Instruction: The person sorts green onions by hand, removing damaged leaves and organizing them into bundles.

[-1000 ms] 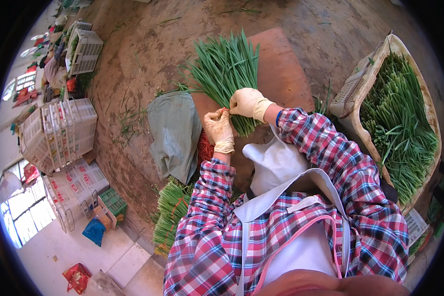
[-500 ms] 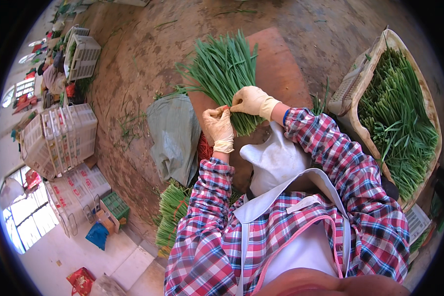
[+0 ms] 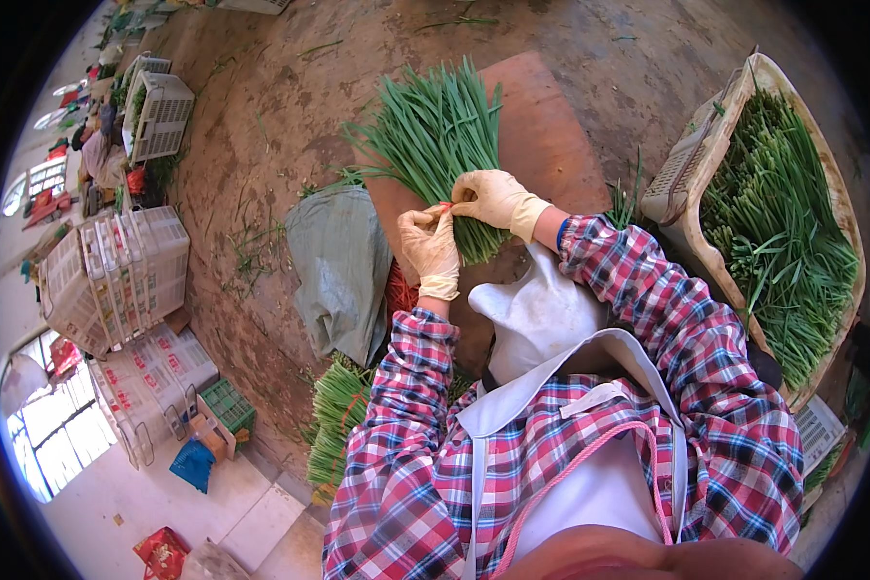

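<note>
A bundle of green chives point(image 3: 440, 130) lies on a reddish-brown board point(image 3: 541, 111) in front of me, its leaf tips pointing away and its stem ends toward me. Both hands wear pale rubber gloves. My left hand point(image 3: 429, 246), at the left side of the stems, pinches a thin red tie point(image 3: 445, 206). From the right, my right hand point(image 3: 493, 201) rests over the stems, its fingertips closed on the same tie and almost touching the left fingers. How the tie runs around the bundle is hidden under the gloves.
At my right stands a tall pale crate point(image 3: 691, 208) full of chives point(image 3: 778, 232). A grey-green sack point(image 3: 336, 266) lies left of the board, with red ties point(image 3: 400, 290) beside it. More chives point(image 3: 336, 416) lie by my left arm. White crates point(image 3: 116, 271) stand farther left.
The hands have shifted only slightly at the tie, and more of the red strand shows between the fingertips. The chive bundle stays in place on the board.
</note>
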`<state>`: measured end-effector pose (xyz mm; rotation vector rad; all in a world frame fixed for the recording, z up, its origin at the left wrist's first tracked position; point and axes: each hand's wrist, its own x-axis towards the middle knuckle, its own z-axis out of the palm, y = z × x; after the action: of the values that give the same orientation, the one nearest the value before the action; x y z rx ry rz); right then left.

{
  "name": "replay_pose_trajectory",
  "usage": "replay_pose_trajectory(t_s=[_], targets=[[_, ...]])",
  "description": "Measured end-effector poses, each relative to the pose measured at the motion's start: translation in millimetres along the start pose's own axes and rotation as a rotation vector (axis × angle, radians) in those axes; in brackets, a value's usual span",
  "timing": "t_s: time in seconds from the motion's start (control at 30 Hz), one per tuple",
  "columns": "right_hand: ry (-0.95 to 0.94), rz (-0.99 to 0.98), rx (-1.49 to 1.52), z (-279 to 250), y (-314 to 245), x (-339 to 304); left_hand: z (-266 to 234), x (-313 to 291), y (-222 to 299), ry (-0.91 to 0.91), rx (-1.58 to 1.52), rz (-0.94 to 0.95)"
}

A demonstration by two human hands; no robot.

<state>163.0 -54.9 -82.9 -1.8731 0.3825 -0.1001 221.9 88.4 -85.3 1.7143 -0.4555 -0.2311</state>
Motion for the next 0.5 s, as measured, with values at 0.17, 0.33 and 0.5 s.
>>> replay_pose_trajectory(t_s=[0.17,0.33,0.5], targets=[[-0.019,-0.024,0.086,-0.7,-3.6,-2.1,-4.3,-0.3,-3.4,-0.035,0.041,-0.006],[-0.014,-0.024,-0.002,2.5,-2.9,-1.3,-4.0,2.1,1.9,-0.038,0.060,-0.112],[0.008,0.044,-0.028,1.9,-0.5,0.6,1.7,2.5,9.5,-0.022,0.065,-0.251]])
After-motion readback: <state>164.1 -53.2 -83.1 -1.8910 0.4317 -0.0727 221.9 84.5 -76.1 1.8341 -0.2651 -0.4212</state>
